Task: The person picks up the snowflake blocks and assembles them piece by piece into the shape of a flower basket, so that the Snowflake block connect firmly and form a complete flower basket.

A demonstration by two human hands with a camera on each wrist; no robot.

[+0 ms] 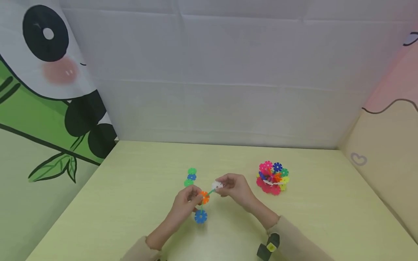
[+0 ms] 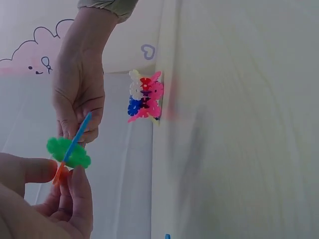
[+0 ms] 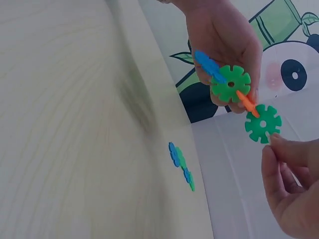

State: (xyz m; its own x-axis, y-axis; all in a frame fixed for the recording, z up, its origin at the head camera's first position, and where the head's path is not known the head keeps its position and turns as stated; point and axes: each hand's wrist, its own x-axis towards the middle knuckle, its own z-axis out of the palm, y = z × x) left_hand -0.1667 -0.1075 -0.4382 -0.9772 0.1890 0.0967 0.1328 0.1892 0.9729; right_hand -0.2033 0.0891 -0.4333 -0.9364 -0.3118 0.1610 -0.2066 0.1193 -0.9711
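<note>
My left hand point(image 1: 186, 203) pinches an orange notched plastic disc point(image 1: 204, 197) between thumb and fingers. Below it hangs a blue disc point(image 1: 200, 216), joined through a green disc point(image 3: 231, 84) slotted crosswise. On the other side, a second green disc point(image 3: 263, 123) links the orange piece to a white disc point(image 1: 217, 185). That white disc is pinched by the thumb and fingertips of my right hand point(image 1: 237, 190); in the right wrist view those fingers cover it. The whole chain is held above the table between both hands.
Behind the left hand, a short chain of green and blue discs point(image 1: 191, 177) lies on the pale table point(image 1: 130, 203). A multicoloured ball of interlocked discs point(image 1: 272, 178) sits right of the right hand. A white wall point(image 1: 228, 108) stands at the back, with printed side panels.
</note>
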